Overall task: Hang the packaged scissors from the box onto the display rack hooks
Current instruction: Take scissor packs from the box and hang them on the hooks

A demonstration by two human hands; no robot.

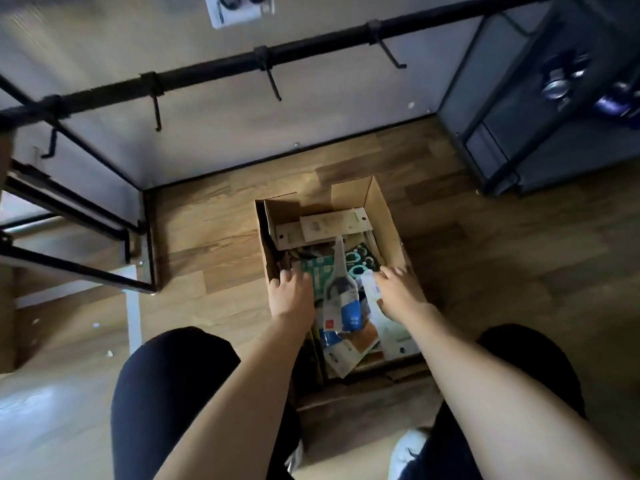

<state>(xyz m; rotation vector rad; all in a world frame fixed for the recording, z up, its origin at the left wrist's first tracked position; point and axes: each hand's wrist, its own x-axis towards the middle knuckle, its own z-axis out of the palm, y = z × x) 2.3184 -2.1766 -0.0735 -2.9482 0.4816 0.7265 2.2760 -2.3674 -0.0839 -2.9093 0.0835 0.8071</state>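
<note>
Both hands are down inside an open cardboard box [381,216] that stands on the wooden floor [214,230] between the person's knees. The left hand [290,295] lies at the box's left wall with its fingers reaching forward and slightly spread; the fingertips touch a green printed pack [320,275], but whether they pinch it or only rest on it cannot be told from this angle. The right hand [401,292] lies toward the right wall, fingers loosely extended over the packs, with its thumb side against a white card pack [372,296]; a real grip is probably not formed, though the underside of the hand is hidden.

The packaged scissors fill the box in a loose heap. Between the two hands lies a long clear blister pack with a blue label [346,303]. Tan backing cards with hang holes [332,223] lean against the far end, and teal-handled scissors [360,263] show near the middle. The printing on all the packs is too blurred to read; no brand name can be made out.

Above the box runs the black bar of the display rack [207,71], carrying several hooks [273,83] that point outward. One white pack [239,6] hangs at the top edge of the view. A dark shelf unit [502,109] stands at the right.
</note>
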